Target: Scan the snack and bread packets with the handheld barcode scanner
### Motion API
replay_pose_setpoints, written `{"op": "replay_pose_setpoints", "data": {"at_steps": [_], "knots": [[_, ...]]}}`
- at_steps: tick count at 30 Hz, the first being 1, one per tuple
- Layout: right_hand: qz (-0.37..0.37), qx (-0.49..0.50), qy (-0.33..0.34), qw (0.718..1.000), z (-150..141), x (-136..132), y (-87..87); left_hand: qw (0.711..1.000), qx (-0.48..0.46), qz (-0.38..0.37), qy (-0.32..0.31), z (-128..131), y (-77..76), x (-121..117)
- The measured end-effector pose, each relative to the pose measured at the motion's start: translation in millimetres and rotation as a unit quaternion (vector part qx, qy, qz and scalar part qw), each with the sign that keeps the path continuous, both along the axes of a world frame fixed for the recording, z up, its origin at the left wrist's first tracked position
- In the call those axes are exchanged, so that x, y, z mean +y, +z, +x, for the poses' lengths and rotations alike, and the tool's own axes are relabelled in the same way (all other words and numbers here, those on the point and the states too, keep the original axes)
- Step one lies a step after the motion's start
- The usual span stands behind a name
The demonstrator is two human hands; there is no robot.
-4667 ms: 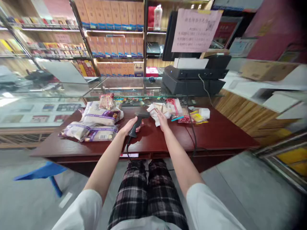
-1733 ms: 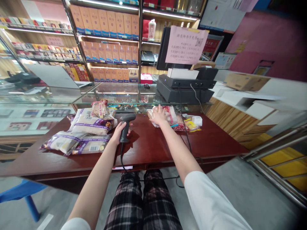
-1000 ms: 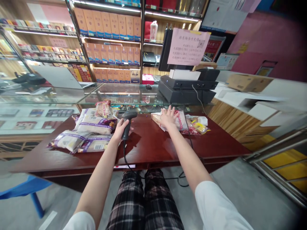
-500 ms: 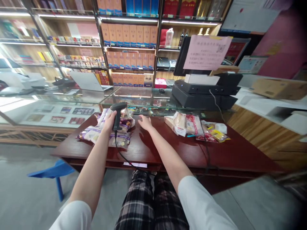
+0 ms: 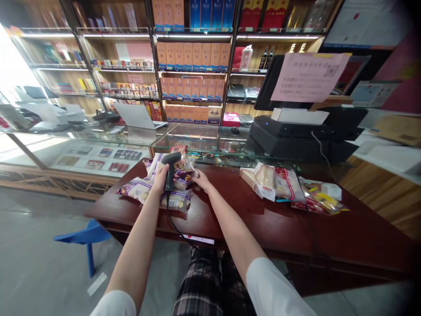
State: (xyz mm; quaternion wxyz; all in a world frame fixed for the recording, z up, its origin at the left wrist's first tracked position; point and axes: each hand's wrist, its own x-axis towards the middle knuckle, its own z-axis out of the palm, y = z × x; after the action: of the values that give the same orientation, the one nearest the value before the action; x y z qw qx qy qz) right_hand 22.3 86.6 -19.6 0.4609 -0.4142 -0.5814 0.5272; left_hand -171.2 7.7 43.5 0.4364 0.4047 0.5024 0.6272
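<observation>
Our left hand point(image 5: 160, 179) grips a scanner point(image 5: 169, 172) over bags point(image 5: 176, 201), our open right hand point(image 5: 203, 181) against them; packets point(image 5: 271, 183) lie apart on the bench point(image 5: 250, 224).

I have the left hand point(image 5: 160, 181) wrapped round a black corded barcode scanner point(image 5: 169, 169), held upright over a heap of purple-striped packets point(image 5: 140, 188) on the bench point(image 5: 230, 219). The right hand point(image 5: 201, 181) sits just beside it, open, with its fingertips point(image 5: 196, 174) touching a clear bread packet point(image 5: 186, 166) on top of the heap. The scanner's cable point(image 5: 173, 224) hangs down past the bench edge.
</observation>
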Motion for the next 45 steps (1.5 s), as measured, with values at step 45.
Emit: {"op": "replay_pose_setpoints", "data": {"at_steps": [45], "knots": [[-0.259,0.411,-0.105,0.868,178,-32,30.6,0.984,-0.061,-0.038,-0.164,141,-11.7,-1]]}}
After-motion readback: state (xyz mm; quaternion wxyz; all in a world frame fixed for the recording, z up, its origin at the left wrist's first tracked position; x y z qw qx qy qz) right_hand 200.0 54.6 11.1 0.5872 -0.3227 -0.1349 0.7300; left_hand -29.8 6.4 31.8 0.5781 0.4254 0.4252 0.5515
